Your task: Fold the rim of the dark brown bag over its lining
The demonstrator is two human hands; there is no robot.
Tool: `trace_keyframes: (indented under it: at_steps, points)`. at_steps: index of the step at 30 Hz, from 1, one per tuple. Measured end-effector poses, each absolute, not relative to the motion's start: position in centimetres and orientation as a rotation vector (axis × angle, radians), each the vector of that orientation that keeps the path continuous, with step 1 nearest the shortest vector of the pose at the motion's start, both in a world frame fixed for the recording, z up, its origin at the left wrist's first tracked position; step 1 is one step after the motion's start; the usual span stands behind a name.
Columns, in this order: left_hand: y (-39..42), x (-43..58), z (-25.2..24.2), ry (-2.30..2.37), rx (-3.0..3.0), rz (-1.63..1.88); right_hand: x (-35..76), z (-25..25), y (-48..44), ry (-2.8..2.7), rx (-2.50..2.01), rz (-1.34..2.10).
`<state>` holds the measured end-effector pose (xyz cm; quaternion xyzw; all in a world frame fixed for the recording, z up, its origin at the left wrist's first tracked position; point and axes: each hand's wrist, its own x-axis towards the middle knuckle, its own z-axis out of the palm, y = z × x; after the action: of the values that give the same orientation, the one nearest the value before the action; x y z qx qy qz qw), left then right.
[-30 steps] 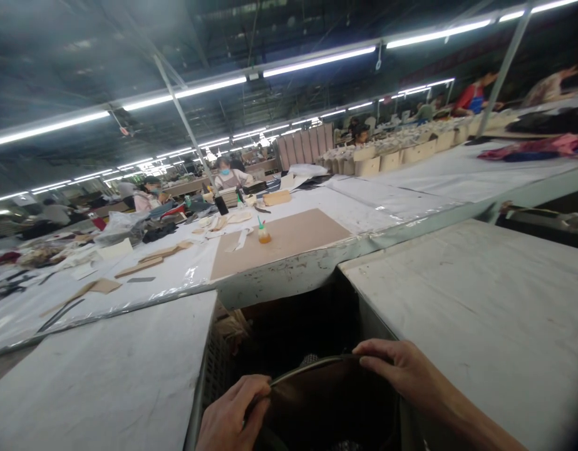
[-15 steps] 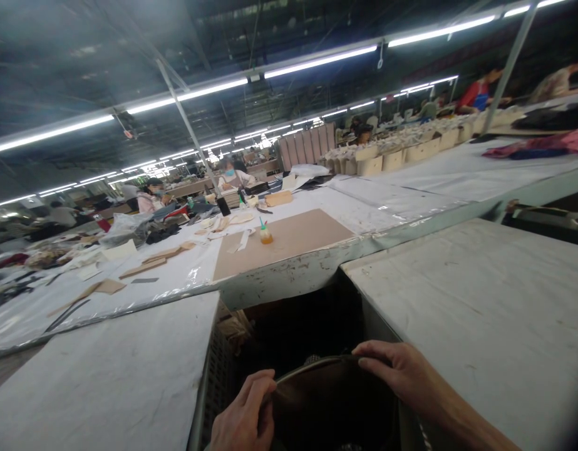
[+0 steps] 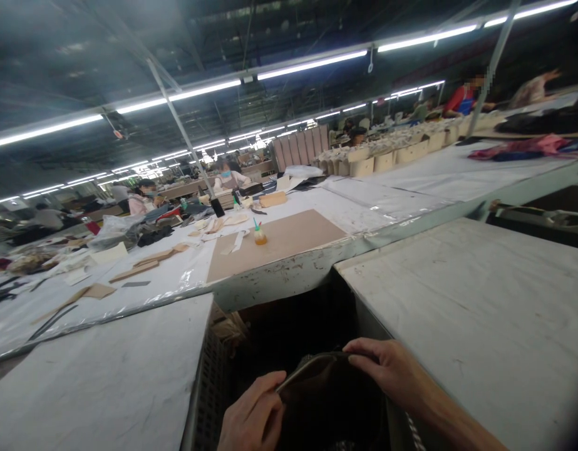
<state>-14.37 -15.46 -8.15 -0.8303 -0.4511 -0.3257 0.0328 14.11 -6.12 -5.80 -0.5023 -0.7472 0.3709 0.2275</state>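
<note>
While it hangs low in the dark gap between the two white tables (image 3: 481,313), the dark bag (image 3: 330,401) is pinched at its rim from both sides: left hand (image 3: 253,416) on the near-left edge, right hand (image 3: 387,369) curled over the far-right edge. Mesh crate (image 3: 206,382) just left.

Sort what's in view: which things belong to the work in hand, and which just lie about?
In hand: dark brown piece, its rim pinched by the left hand and gripped by the right hand.
Lying about: small orange bottle, brown board, card offcuts, pink cloth.
</note>
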Motion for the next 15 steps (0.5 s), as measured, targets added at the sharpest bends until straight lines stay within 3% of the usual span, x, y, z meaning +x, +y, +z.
trace_keyframes:
  at_steps: [3,6,15]
  points:
    - [-15.1,-14.8,-6.9,-1.088,-2.807,-1.099,14.0,-5.7,-5.9,-2.064,-1.378,1.020]
    - [-15.2,-15.2,-7.1,-1.069,-2.889,-1.072,14.0,-5.8,-5.7,-2.075,-1.376,1.003]
    - [-17.7,-15.8,-8.4,-2.667,-2.317,-1.630,14.4,-6.3,-5.6,-2.032,-1.374,1.079]
